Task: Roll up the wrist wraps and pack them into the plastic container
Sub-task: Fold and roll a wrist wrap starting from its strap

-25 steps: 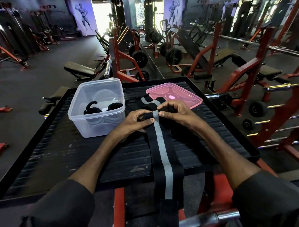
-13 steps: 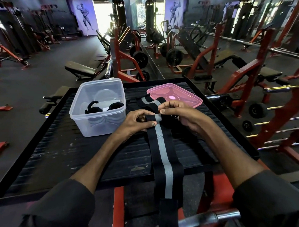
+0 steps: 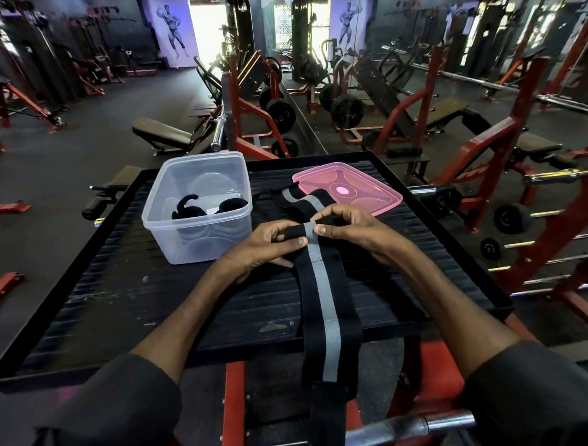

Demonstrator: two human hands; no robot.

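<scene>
**Inspector:** Head view. State of the hands?

**Assistant:** Both are closed on the same item. The left hand point(image 3: 263, 244) pinches the far end of the wrist wrap point(image 3: 326, 305) between thumb and curled fingers. The right hand point(image 3: 350, 230) pinches the same end from the other side. The two thumbs nearly meet over the grey stripe.

**Inspector:** Condition of that wrap?

**Assistant:** Black with a grey centre stripe. Its far end is turned over into a small tight roll between the fingers. The rest lies flat on the platform point(image 3: 120, 297), runs towards the person, passes over the near edge and hangs down. Its plain black tail reaches the metal bar point(image 3: 396, 427) at the bottom of the view.

**Inspector:** Other wraps?

**Assistant:** A second wrap point(image 3: 298, 197) of the same pattern lies unrolled just beyond the hands, between container and lid. Whether it touches the lid cannot be told. Two rolled wraps point(image 3: 187, 212) sit in the bottom of the container.

**Inspector:** Container and lid?

**Assistant:** The container point(image 3: 199, 247) is clear plastic, open and upright on the far left of the platform, just beside the left hand. The lid point(image 3: 379, 199) is pink and lies flat on the far right, apart from the container.

**Inspector:** Surroundings?

**Assistant:** Red-framed gym machines and benches on a dark floor.
</scene>
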